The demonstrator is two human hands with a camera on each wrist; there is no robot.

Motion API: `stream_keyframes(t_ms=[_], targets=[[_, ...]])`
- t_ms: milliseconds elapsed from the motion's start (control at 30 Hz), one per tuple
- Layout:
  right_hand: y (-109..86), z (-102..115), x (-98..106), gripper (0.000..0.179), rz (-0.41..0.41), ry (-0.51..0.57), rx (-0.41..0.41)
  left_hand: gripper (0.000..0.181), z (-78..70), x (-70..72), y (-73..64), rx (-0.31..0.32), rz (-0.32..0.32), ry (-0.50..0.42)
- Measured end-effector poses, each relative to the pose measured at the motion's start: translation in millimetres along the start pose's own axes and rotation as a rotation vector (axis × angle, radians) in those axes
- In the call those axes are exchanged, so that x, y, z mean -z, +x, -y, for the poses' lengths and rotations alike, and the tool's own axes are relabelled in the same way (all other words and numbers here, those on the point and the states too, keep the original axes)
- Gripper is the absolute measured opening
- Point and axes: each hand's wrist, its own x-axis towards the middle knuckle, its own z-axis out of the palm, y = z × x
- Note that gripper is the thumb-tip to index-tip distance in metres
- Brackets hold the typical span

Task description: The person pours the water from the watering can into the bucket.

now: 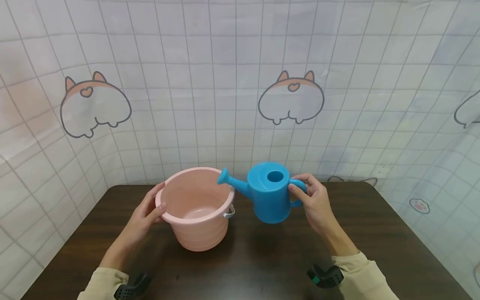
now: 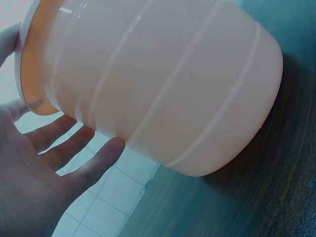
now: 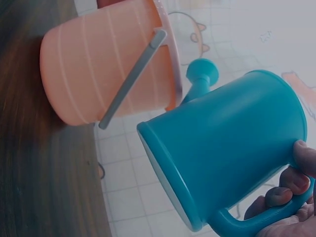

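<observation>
A pink bucket (image 1: 202, 233) stands on the dark wooden table, left of the middle. My left hand (image 1: 144, 214) grips its rim from the left, thumb over the near edge; in the left wrist view the other fingers (image 2: 74, 143) lie along the ribbed outer wall (image 2: 163, 74). Held in my right hand (image 1: 315, 202) by its looped handle is a blue watering can (image 1: 271, 200), raised off the table. Its spout head (image 1: 224, 177) overlaps the bucket's right rim in the head view. In the right wrist view my fingers (image 3: 279, 196) curl round the can's handle (image 3: 247, 224).
The bucket's grey handle (image 3: 131, 81) hangs down its right side. Behind the dark table (image 1: 258, 266) hangs a white gridded sheet (image 1: 217, 96) with cartoon animal prints, which also runs along both sides. A black band (image 1: 326, 276) is on each wrist.
</observation>
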Motion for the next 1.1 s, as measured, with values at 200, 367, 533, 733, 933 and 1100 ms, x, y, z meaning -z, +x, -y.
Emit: stream_keyframes(t_ms=[200,367,533,733,933,1100], targets=[[0.1,-1.1,1.1,0.022,0.007,0.0,0.003,0.054,1.1,-2.0,-1.1,-0.006,0.004,-0.015],[0.6,-1.9,2.3,0.022,0.018,-0.004,0.0,0.054,1.5,-2.7,-1.2,-0.004,0.008,-0.013],[2.7,-1.3,2.8,0.02,0.026,-0.008,-0.005,0.054,0.8,-2.8,-0.9,-0.009,0.009,-0.022],[5.1,-1.2,1.4,0.018,0.041,0.002,-0.007,0.054,-0.8,-1.6,-0.8,-0.015,0.003,-0.007],[5.6,-1.4,-0.5,0.02,0.03,-0.003,-0.02,0.054,-0.6,0.2,-1.9,-0.008,0.008,-0.005],[6.8,0.2,-1.1,0.022,0.019,-0.032,-0.025,0.054,-0.2,-0.1,-1.6,0.006,0.004,0.0]])
